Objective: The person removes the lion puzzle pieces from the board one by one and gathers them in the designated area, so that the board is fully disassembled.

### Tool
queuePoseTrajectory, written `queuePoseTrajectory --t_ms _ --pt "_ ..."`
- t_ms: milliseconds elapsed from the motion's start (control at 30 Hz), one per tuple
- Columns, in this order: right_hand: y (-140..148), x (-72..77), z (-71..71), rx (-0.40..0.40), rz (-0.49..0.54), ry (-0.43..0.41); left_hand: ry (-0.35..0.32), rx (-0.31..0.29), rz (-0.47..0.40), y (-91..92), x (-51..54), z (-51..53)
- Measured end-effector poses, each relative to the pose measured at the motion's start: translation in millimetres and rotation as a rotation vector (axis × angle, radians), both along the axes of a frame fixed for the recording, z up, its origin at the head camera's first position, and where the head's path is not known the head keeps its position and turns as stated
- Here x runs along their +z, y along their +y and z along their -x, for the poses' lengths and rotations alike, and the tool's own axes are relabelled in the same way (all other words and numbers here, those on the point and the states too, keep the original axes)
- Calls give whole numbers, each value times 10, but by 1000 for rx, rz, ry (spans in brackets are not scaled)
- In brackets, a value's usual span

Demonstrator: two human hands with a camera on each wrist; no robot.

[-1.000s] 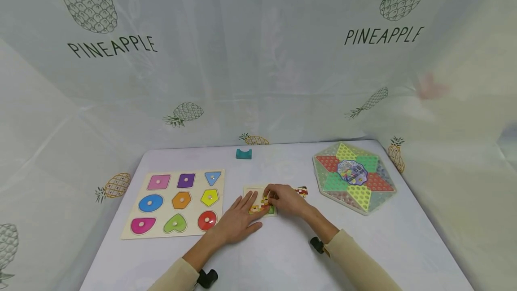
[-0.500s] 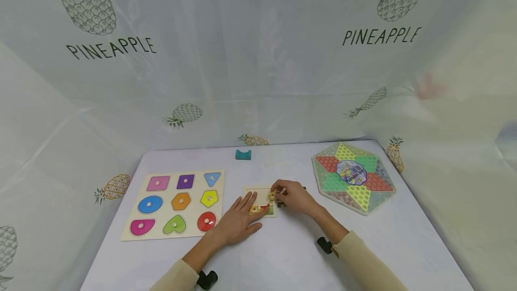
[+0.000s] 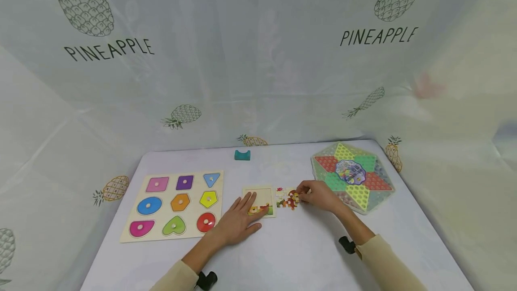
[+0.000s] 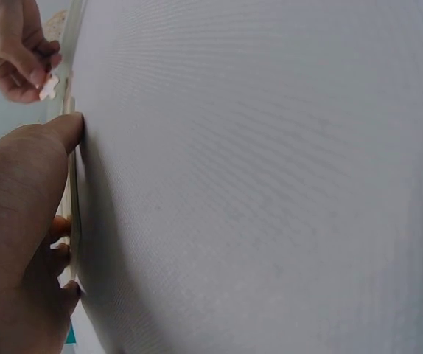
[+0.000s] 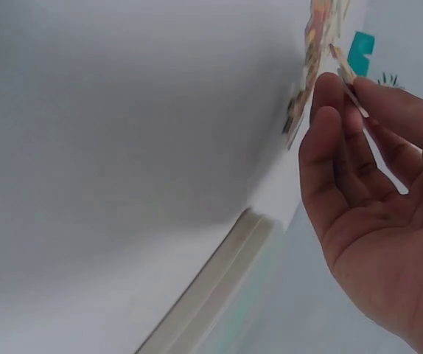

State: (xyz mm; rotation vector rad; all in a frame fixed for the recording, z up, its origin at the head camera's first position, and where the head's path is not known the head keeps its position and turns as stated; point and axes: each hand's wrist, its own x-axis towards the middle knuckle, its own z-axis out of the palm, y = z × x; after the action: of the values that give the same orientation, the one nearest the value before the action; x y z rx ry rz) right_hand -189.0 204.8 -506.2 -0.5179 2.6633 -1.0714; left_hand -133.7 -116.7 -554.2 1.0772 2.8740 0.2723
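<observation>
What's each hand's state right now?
Left hand: open, fingers resting on the puzzle tray.
Right hand: closed, pinching a puzzle piece.

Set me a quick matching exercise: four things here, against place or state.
1. Left hand
2. Right hand
3. Notched teal block
4. Pale rectangular wooden shape board

A. Pinching a small jigsaw piece
B. Near the far edge of the white table
C. Left of the square wooden puzzle frame
D. Resting on that frame

Pairs: 1-D, 2-A, 3-B, 4-C
</observation>
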Motion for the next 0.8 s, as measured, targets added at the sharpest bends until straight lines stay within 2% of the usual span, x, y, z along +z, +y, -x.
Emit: queuePoseTrajectory --t_ms 267,567,800 --pt "84 -80 -26 -64 -71 -47 -6 10 12 3 -18 0" --pt "48 -43 -65 -64 -122 -3 -9 10 1 -2 -21 -5" --pt "18 -69 -77 -80 -163 27 0 -2 -5 -5 -1 -10"
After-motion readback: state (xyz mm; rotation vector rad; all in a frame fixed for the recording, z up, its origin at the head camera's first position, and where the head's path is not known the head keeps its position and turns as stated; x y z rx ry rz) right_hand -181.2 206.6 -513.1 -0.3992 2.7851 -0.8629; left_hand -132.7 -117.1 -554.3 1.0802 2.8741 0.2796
